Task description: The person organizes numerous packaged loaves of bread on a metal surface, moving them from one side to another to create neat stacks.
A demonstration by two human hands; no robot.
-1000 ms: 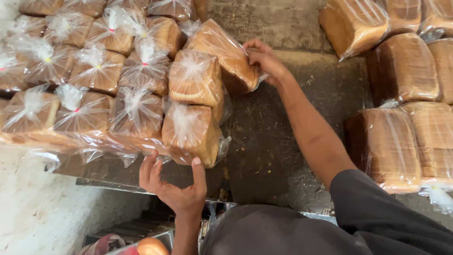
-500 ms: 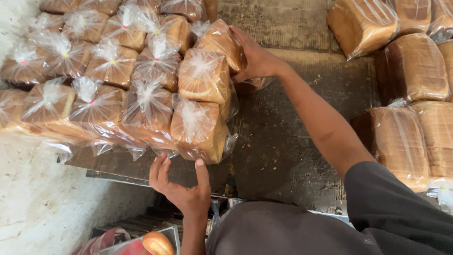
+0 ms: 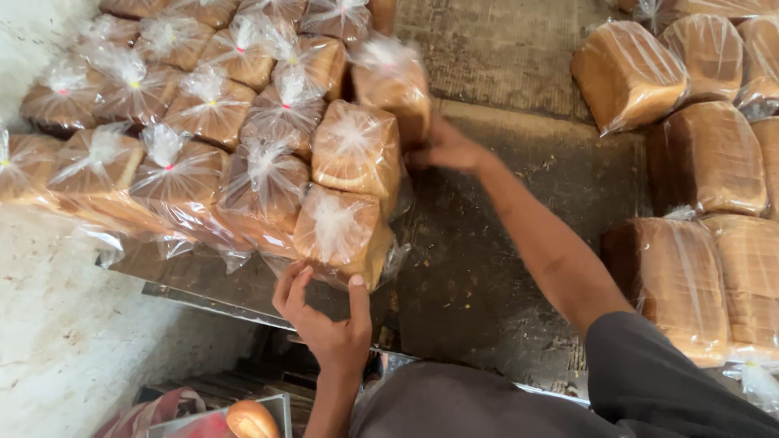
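Dark, worn metal tabletop [image 3: 519,219] carries rows of clear-bagged brown bread loaves. Left hand [image 3: 324,320], grip released, braces the nearest bagged loaf [image 3: 341,231] at the tabletop's edge; right hand [image 3: 446,148] presses a blurred farther loaf [image 3: 393,81], grip unclear. Best to push squarely, keeping rows tight.

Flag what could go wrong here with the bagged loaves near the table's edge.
1. The nearest clear-bagged golden bread loaf overhangs the dark worn table at its front edge; only the left hand props it, so it may slide off.
2. The right hand presses on a blurred bagged loaf at the stack's side; the upright neighbouring loaf could topple.
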